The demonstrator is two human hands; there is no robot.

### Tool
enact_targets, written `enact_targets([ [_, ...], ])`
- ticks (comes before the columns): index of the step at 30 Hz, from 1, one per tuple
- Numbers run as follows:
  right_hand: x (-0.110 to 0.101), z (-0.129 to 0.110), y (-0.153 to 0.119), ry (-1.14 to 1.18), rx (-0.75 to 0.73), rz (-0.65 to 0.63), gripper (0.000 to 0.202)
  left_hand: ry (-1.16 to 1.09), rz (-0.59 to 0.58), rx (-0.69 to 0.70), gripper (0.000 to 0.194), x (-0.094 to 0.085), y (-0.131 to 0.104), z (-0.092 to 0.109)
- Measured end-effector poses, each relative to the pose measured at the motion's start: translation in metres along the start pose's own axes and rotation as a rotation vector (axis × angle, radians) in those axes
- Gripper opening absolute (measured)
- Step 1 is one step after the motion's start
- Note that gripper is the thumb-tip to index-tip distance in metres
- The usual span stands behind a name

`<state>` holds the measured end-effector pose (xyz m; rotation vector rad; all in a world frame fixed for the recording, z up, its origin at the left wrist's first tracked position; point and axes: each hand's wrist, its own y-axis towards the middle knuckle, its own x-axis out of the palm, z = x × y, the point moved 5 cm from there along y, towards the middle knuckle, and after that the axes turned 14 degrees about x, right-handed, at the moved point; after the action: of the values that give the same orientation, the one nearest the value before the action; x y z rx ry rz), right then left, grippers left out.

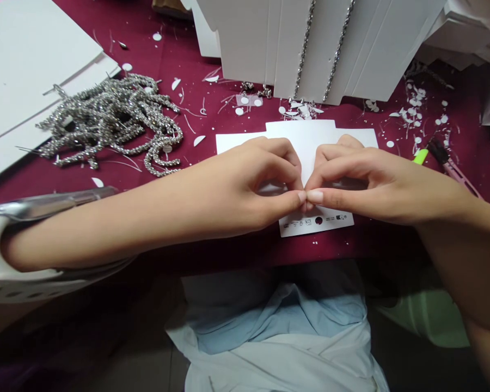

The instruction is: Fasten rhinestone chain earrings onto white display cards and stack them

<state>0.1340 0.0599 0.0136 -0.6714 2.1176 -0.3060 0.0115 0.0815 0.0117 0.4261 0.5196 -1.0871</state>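
Observation:
My left hand (269,177) and my right hand (351,177) meet fingertip to fingertip, thumbs side by side, over a white die-cut card (320,130). Both hands are closed in a pinch. Whatever lies between the fingertips is too small or too hidden to name. The card rests on the cloth-covered table, with small black print and a dark round mark along its near edge. To the left lies a tangled heap of silvery beaded cords (106,117).
White cardboard (245,43) with two silvery cords stands behind the card. White sheets (28,60) lie at left. Paper scraps dot the maroon cloth (188,57). A pink-handled tool (459,174) and a bright green object (420,157) lie by my right wrist.

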Motion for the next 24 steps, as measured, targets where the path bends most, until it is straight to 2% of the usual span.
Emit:
enact_targets([
  [12, 0.0007, -0.0015, -0.0007, -0.013, -0.001, 0.009, 0.039, -0.003, 0.006, 0.001, 0.025, 0.0005, -0.0007, -0.0013],
  [18, 0.0009, -0.0016, -0.0009, -0.003, 0.019, 0.027, 0.04, -0.004, -0.027, 0.007, 0.027, 0.0011, -0.0004, 0.0016],
  [24, 0.0011, -0.0015, -0.0011, 0.004, 0.035, 0.026, 0.038, -0.02, -0.001, -0.017, 0.024, 0.0011, 0.0008, -0.0002],
])
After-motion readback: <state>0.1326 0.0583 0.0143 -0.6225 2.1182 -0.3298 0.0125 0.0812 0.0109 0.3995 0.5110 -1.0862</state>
